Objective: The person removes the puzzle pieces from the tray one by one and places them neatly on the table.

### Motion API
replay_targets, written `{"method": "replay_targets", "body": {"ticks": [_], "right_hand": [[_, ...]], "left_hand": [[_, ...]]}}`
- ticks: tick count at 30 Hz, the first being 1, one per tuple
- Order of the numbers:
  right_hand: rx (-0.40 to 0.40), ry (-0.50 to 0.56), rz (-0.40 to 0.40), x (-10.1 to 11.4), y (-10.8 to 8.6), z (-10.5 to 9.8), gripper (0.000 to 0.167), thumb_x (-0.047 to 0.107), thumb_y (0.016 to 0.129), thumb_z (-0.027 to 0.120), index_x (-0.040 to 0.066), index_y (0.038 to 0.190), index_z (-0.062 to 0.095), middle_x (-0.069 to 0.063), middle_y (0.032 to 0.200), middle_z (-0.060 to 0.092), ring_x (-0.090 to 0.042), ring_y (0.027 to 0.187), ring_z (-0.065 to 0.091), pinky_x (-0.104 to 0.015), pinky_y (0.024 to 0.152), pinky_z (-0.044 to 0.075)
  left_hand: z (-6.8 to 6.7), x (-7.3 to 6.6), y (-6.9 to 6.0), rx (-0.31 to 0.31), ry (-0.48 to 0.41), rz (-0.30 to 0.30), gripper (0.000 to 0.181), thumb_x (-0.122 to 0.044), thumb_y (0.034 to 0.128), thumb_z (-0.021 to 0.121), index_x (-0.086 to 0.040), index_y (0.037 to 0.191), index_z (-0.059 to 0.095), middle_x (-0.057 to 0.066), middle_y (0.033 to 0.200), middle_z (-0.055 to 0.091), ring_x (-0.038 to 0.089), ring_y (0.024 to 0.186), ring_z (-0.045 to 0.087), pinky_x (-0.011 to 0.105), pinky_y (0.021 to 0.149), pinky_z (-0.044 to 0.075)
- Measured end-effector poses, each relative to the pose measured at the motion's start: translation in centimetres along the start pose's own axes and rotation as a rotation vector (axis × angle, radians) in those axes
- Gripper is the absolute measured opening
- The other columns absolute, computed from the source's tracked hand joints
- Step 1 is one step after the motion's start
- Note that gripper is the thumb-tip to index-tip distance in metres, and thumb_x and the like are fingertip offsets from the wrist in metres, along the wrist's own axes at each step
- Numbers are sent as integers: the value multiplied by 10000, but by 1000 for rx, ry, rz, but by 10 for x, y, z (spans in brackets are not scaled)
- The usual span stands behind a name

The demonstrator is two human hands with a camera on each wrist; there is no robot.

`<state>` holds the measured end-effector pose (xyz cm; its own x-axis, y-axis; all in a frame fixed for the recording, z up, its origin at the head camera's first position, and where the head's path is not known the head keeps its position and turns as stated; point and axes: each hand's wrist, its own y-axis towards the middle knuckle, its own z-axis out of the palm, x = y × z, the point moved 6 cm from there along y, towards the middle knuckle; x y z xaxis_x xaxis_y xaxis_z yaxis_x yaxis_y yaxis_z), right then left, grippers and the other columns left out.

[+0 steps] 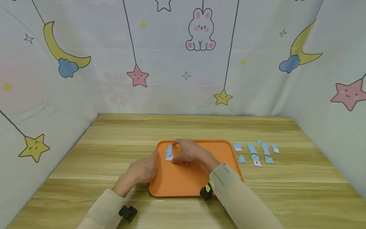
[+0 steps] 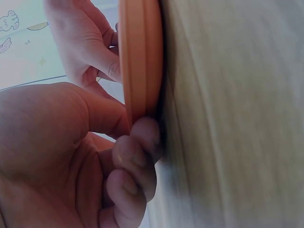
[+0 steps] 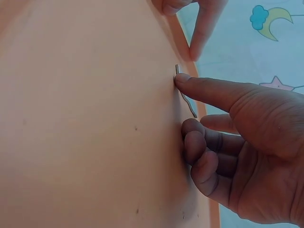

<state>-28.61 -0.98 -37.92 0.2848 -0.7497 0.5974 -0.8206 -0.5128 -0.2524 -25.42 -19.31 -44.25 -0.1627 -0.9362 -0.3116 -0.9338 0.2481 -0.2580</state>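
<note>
An orange tray point(image 1: 183, 181) lies on the wooden table. Near its upper left corner is an irregular light-blue and white puzzle piece point(image 1: 169, 154), flat on the tray. My right hand point(image 1: 188, 152) holds this piece between thumb and index finger; the thumb point(image 3: 183, 80) is on its near edge, and the other fingers are curled. The left hand point(image 1: 143, 169) grips the tray's left rim point(image 2: 140, 61), with curled fingers point(image 2: 130, 156) against the outer side. Its index finger stretches along the rim. The right wrist view shows the piece edge-on.
To the right of the tray, several loose light-blue puzzle pieces point(image 1: 263, 148) lie spread in two rows on the wooden table point(image 1: 114, 127). A white cloth backdrop point(image 1: 171, 95) printed with stars, moons and a rabbit surrounds the table at the back and sides.
</note>
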Motion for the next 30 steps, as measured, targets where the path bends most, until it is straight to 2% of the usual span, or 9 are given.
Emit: {"method": "replay_targets", "body": {"ticks": [2,4,7,12,15,19,22,28,30], "right_hand": [[-11,-14,2,0,0,-1,755,314,903,851,130,1554,517,-109,940,736,-152,480,554,-279,591,489],[-19,-25,2,0,1,-1,748,337,900,853,142,1546,531,-130,1177,712,-153,505,562,-287,629,493],[-23,-37,-3,1,1,-2,730,349,902,849,155,1537,547,-127,1373,629,-152,520,564,-287,637,492],[-15,-46,-11,2,2,-2,707,345,904,846,153,1523,565,-144,1322,653,-170,524,565,-302,623,495],[-19,-76,-29,3,3,-3,692,357,902,845,137,1502,580,-115,1283,665,-158,645,578,-306,719,504],[-13,-87,-49,3,4,-2,675,352,899,847,103,1471,590,-83,1138,690,-161,685,591,-312,747,504],[0,-69,-55,2,3,-1,663,339,897,849,87,1454,592,-93,983,707,-165,621,590,-315,702,508],[10,-73,-74,1,-5,-7,670,345,897,844,90,1462,590,-71,1042,734,-139,703,572,-328,807,501],[14,-63,-75,0,-8,-8,680,347,893,844,95,1469,585,-75,937,735,-153,668,574,-335,775,514]], "left_hand": [[-1,-1,0,0,13,4,785,-260,1019,506,-46,1690,158,5,699,606,165,560,594,341,499,465],[-2,-4,-2,-2,20,15,789,-261,1024,507,-48,1692,147,9,718,596,168,582,581,346,505,456],[-8,-11,-8,5,13,31,786,-255,1036,504,-34,1691,130,21,731,581,180,590,567,353,503,446],[-18,-22,-20,3,3,46,764,-240,1043,496,9,1677,149,20,731,562,179,595,546,360,507,435],[-20,-24,-22,9,-5,42,765,-222,1044,500,13,1679,145,20,712,568,176,577,551,348,502,434],[-10,-13,-12,20,-10,22,786,-250,1043,489,-27,1696,111,4,670,586,169,535,562,330,484,430],[-4,-4,-5,11,-16,9,791,-263,1032,491,-52,1700,124,0,659,597,168,527,572,333,479,436],[-6,-7,-7,-4,-7,20,776,-246,1029,497,-37,1692,151,25,708,589,183,565,568,351,493,439],[-8,-9,-8,-8,3,34,775,-248,1035,495,-25,1689,146,32,729,587,189,579,564,359,498,435]]}}
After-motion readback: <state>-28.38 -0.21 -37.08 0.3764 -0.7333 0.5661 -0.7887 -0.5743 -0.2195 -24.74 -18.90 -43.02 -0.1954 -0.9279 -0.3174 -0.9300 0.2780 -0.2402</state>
